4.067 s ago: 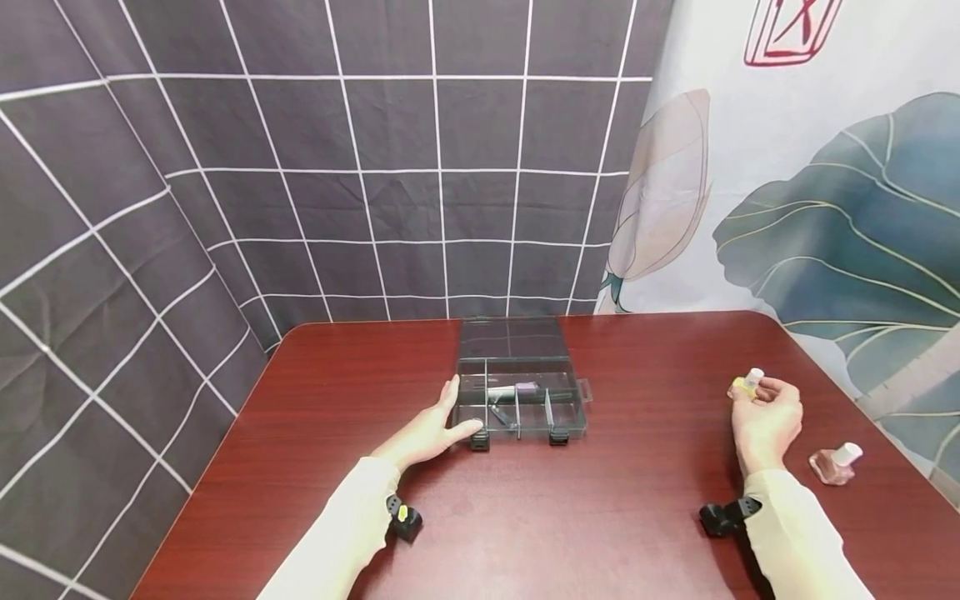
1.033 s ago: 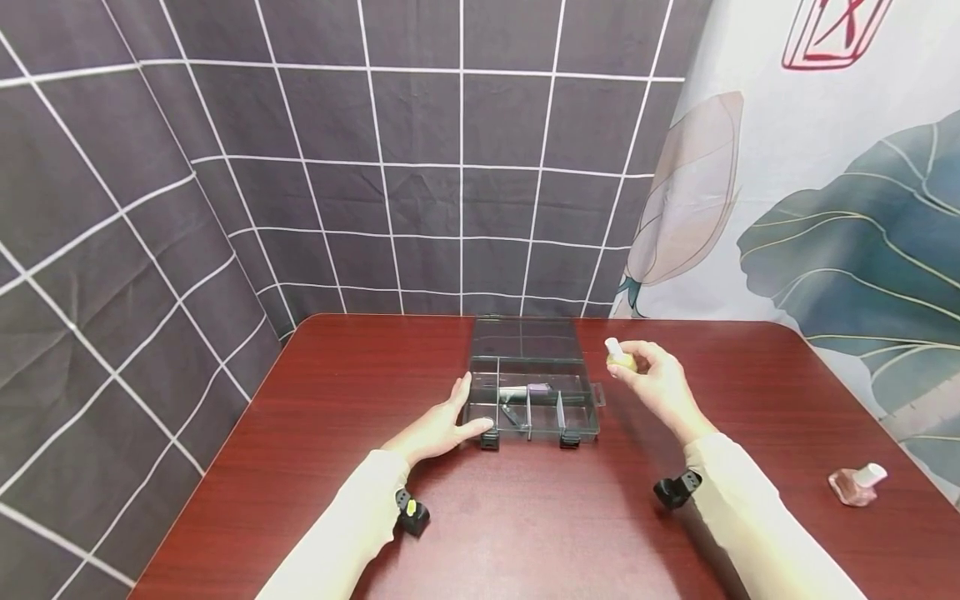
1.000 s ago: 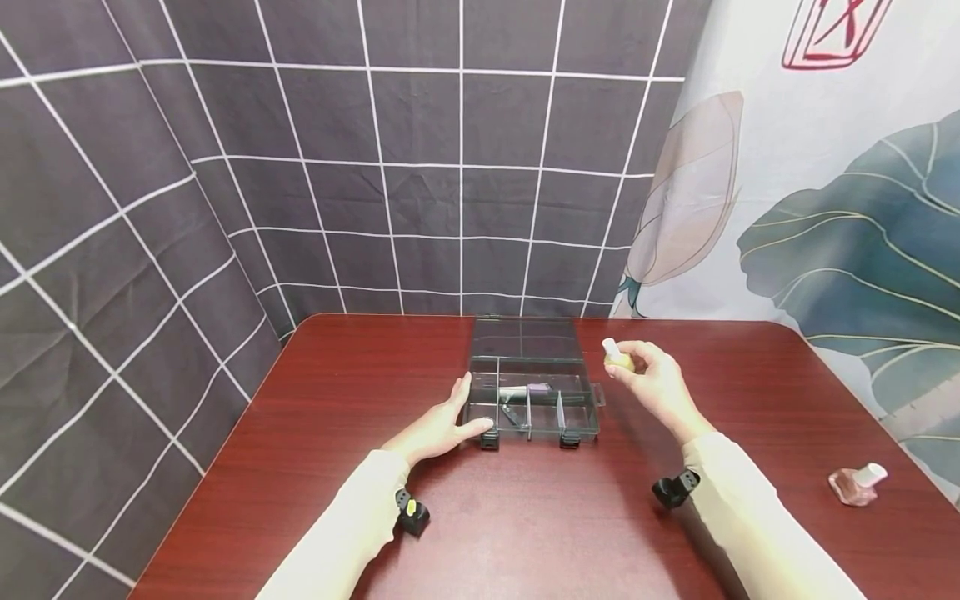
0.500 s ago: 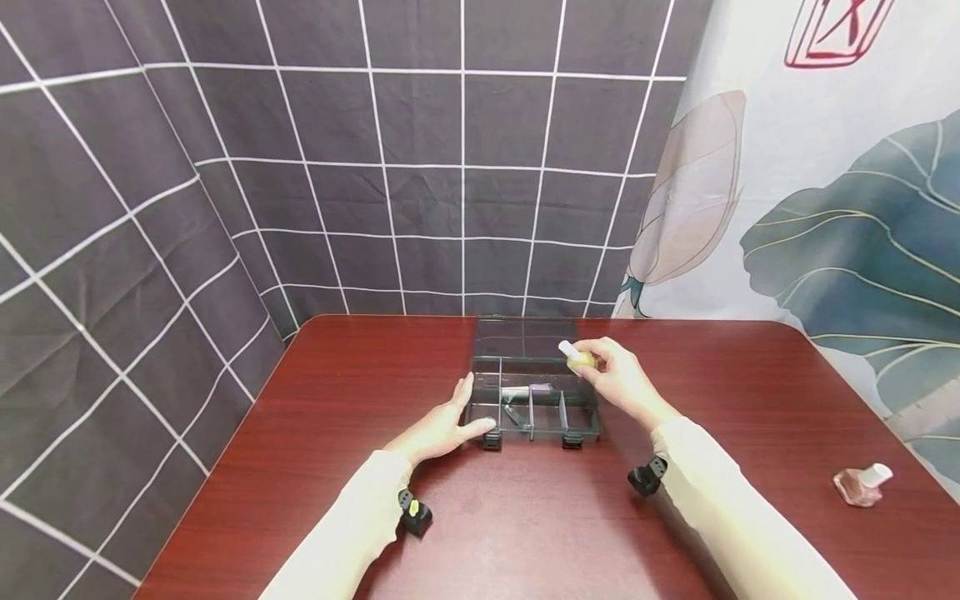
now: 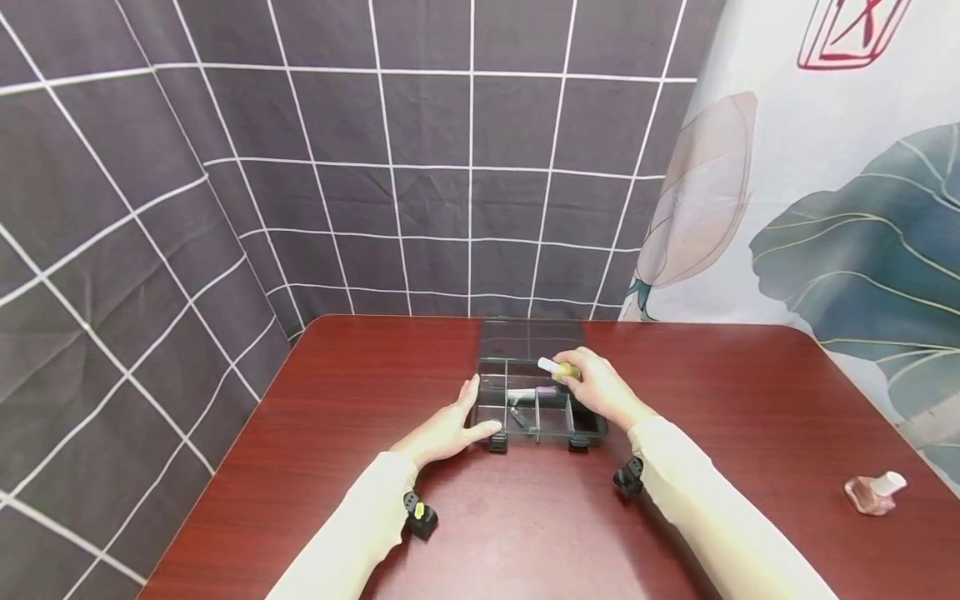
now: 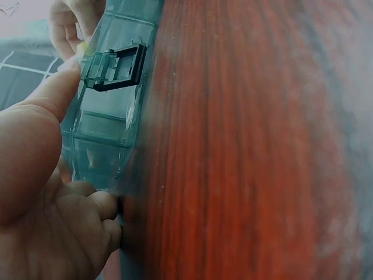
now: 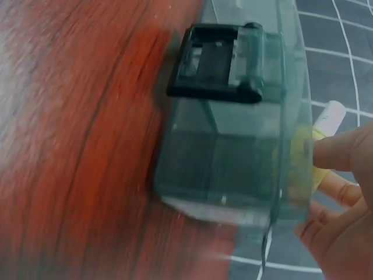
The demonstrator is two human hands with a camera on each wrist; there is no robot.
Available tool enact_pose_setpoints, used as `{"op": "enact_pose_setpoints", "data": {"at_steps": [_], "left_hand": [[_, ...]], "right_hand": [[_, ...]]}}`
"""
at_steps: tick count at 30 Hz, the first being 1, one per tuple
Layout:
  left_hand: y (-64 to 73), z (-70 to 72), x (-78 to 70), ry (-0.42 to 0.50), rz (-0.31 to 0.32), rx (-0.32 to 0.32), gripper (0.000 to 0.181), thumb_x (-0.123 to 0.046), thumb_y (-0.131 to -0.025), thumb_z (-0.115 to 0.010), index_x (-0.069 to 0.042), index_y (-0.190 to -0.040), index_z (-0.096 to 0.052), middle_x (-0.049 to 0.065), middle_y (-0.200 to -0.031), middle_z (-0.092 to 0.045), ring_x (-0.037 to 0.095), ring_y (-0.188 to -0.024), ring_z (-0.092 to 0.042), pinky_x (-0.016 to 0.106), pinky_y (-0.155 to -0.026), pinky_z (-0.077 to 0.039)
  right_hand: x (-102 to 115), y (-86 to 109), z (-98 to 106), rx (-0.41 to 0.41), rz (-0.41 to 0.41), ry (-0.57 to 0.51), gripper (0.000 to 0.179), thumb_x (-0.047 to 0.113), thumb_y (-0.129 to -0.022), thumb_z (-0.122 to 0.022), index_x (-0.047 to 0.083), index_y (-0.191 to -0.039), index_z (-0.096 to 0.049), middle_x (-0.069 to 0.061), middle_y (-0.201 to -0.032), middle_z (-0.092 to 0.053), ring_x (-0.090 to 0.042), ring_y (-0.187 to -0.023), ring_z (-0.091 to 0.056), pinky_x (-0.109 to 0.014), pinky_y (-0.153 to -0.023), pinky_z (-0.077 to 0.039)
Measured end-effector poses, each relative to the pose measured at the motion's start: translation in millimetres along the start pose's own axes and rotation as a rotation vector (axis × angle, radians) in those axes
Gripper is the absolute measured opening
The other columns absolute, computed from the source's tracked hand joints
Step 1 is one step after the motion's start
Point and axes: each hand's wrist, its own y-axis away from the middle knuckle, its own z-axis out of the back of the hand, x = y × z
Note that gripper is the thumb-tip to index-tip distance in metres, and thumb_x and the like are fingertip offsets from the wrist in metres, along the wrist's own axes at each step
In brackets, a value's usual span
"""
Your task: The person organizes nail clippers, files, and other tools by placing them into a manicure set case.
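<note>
A clear dark-tinted compartment box (image 5: 555, 422) sits on the table, its lid (image 5: 531, 337) folded back. My left hand (image 5: 450, 429) holds its left end, thumb (image 6: 49, 96) on the front rim and fingers at the side. Between the thumb and fingers of my right hand (image 5: 606, 393) is a nail polish bottle (image 5: 567, 370), yellow with a white cap, tilted over the box's back right compartment. Inside the box lie a slim purple-and-white item (image 5: 534, 392) and what looks like a nail clipper (image 5: 521, 418). In the right wrist view the bottle's white cap (image 7: 330, 118) shows beyond the box wall.
A pink nail polish bottle (image 5: 872, 493) with a white cap lies tilted on the red-brown table (image 5: 720, 392) at the right. Two black latches (image 5: 577, 443) hang off the box's front. Grey gridded cloth (image 5: 420, 200) stands behind the table.
My right hand has carried the yellow nail polish bottle leftward from the table's right side to over the box, tipping it. My left hand has stayed at the box's left end.
</note>
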Motion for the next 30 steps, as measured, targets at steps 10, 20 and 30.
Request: {"op": "enact_pose_setpoints", "data": {"at_steps": [10, 20, 30], "left_hand": [[-3.6, -4.7, 0.4, -0.001, -0.013, -0.002, 0.094, -0.057, -0.086, -0.055, -0.011, -0.151, -0.004, 0.017, -0.153, -0.006, 0.027, -0.136, -0.023, 0.04, -0.108, -0.023], [-4.9, -7.0, 1.7, 0.001, -0.004, -0.003, 0.094, -0.057, -0.086, -0.055, -0.013, -0.151, -0.003, 0.015, -0.154, -0.006, 0.027, -0.135, -0.025, 0.04, -0.107, -0.024], [-1.3, -2.5, 5.0, 0.014, 0.003, -0.002, 0.096, -0.059, -0.085, -0.054, -0.012, -0.151, -0.002, 0.015, -0.153, -0.005, 0.027, -0.135, -0.024, 0.041, -0.107, -0.024]], "right_hand": [[10, -0.7, -6, 0.052, 0.079, 0.161, 0.025, -0.005, -0.078, -0.067, 0.002, -0.101, -0.065, -0.007, -0.088, -0.058, -0.022, -0.079, -0.058, -0.039, -0.073, -0.048], [15, -1.3, -7, 0.092, 0.094, 0.12, 0.023, -0.011, -0.079, -0.06, 0.001, -0.099, -0.066, -0.01, -0.088, -0.06, -0.02, -0.076, -0.059, -0.036, -0.067, -0.049], [8, 13.8, 9, 0.054, -0.032, -0.023, 0.027, -0.004, -0.083, -0.063, -0.001, -0.11, -0.063, -0.014, -0.101, -0.06, -0.024, -0.083, -0.064, -0.037, -0.071, -0.052]]}}
